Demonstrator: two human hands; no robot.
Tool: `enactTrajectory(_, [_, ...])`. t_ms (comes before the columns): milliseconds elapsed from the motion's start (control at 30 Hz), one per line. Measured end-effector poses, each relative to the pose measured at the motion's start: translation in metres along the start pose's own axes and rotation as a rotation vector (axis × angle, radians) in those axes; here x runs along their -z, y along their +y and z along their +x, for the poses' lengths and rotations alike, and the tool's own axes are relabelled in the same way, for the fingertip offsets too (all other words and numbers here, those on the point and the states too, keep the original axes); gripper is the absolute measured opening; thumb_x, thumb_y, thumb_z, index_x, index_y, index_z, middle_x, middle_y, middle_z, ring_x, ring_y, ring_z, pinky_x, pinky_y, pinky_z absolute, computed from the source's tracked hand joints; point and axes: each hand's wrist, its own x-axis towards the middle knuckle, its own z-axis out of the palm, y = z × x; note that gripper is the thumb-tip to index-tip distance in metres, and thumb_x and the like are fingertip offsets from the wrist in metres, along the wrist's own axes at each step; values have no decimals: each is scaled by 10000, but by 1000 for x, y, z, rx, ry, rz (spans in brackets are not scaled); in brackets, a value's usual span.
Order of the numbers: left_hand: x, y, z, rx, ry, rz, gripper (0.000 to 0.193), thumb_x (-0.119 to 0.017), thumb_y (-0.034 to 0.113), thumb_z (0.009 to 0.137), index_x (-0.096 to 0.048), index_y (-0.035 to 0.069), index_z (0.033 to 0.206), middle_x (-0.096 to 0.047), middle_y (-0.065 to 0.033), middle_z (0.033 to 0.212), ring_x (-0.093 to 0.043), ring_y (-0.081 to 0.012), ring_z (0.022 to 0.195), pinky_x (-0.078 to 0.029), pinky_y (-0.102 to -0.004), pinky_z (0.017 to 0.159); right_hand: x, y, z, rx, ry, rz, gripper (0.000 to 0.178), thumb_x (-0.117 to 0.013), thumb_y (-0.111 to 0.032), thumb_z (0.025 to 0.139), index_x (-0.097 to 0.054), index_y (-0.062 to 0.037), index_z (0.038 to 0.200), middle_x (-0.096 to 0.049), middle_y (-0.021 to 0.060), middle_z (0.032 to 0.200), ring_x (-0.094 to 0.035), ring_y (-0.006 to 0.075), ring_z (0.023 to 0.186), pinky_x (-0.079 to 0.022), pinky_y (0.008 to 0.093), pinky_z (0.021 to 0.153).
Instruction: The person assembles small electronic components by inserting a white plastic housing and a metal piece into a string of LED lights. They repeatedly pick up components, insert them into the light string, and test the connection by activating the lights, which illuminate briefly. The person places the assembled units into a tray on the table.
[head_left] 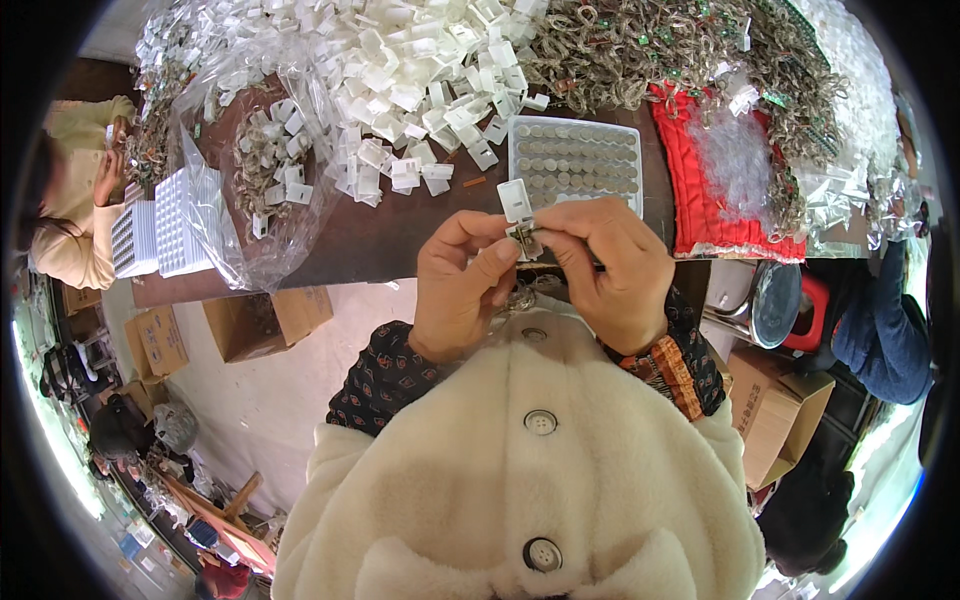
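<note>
One small white casing is up and being worked, flap raised, right between the two hands! The left hand pinches it by thumb and fingers; the right hand grips from the other side, fingertips closed around its lower end. Tucked there is a metal-and-wire part, and whether it's fully seated, the fingers won't let me tell. Call this one unfinished.

Just beyond the right hand sits a white tray, rows of grey discs filling most of what shows. Out past the left hand, a clear bag surrounds a pile of casings with wires, probably the completed ones, and it's modest. Farther ahead of both hands, a huge heap of loose casings covers the desk, and beyond the right hand sprawls a tangled heap of wired parts: plenty left, by the look of it!
</note>
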Motion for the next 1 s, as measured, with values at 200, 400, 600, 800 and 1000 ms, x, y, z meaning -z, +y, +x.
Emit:
enactTrajectory(200, [1, -1, -4, 65, 40, -77, 134, -670, 44, 937, -638, 15, 1064, -690, -65, 940, -519, -50, 582, -415, -182, 486, 3, 1, 3, -59, -107, 102, 177, -717, 65, 810, -721, -35, 956, -705, 94, 883, -672, 246, 793, -536, 313, 705])
enactTrajectory(400, [3, -3, -3, 53, 72, -97, 148, -667, 86, 947, -640, 22, 1078, -689, -58, 936, -502, -49, 568, -405, -182, 484, 0, 2, -3, 116, -90, 52, 269, -761, -18, 764, -716, -25, 1029, -699, 124, 941, -650, 303, 825, -521, 366, 707])
enactTrajectory(600, [0, 1, -4, 128, 7, -184, 145, -671, 93, 934, -636, 32, 1060, -709, -110, 945, -503, -52, 568, -399, -176, 493, -6, -2, -2, -261, -21, 405, 274, -718, -97, 884, -673, 14, 1131, -697, 113, 960, -662, 196, 836, -540, 328, 723])
enactTrajectory(800, [-4, 3, -6, 205, -44, -168, 143, -688, 112, 918, -629, 47, 1030, -712, -190, 978, -473, -39, 537, -384, -175, 472, -4, 4, 3, -787, -116, 1086, 163, -659, -65, 952, -646, 25, 1087, -695, 57, 937, -653, 95, 878, -565, 263, 722])
enactTrajectory(1000, [-9, 0, -6, 198, 35, -183, 166, -608, 225, 990, -558, 70, 1023, -606, -24, 793, -476, -36, 504, -425, -192, 436, -12, 10, -6, -116, -29, 770, 240, -684, 101, 823, -706, 14, 1046, -699, 141, 1054, -656, 201, 991, -522, 309, 845])
